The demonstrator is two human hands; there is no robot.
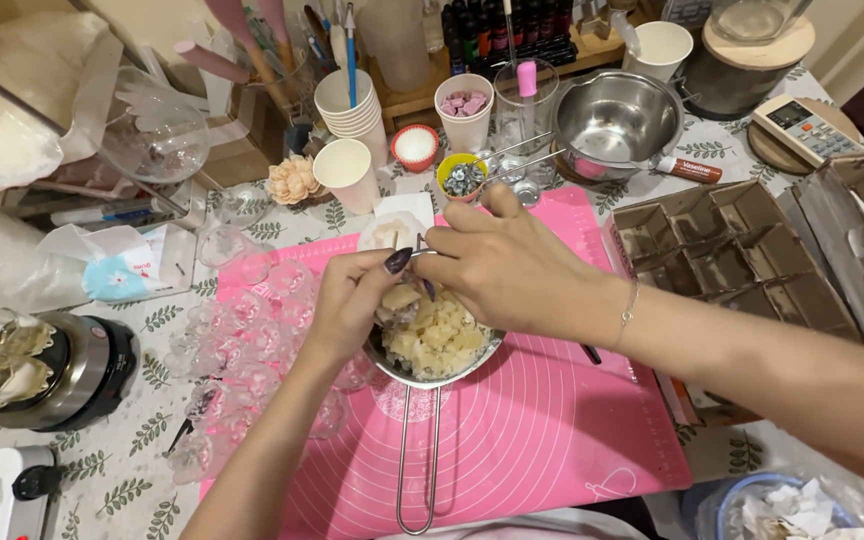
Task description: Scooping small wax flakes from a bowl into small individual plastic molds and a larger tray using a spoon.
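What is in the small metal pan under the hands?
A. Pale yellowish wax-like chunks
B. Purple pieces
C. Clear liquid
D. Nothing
A: the pan on the pink mat is heaped with pale yellowish chunks, and both the left hand and the right hand are over it.

A steel bowl [617, 120] is sitting at the upper middle of the frame, with a stack of paper cups [352, 112] lying to its left. Brown cardboard dividers [727, 255] are filling the right side. A round black appliance [82, 372] is standing at the left edge, near clear plastic moulds [242, 350].
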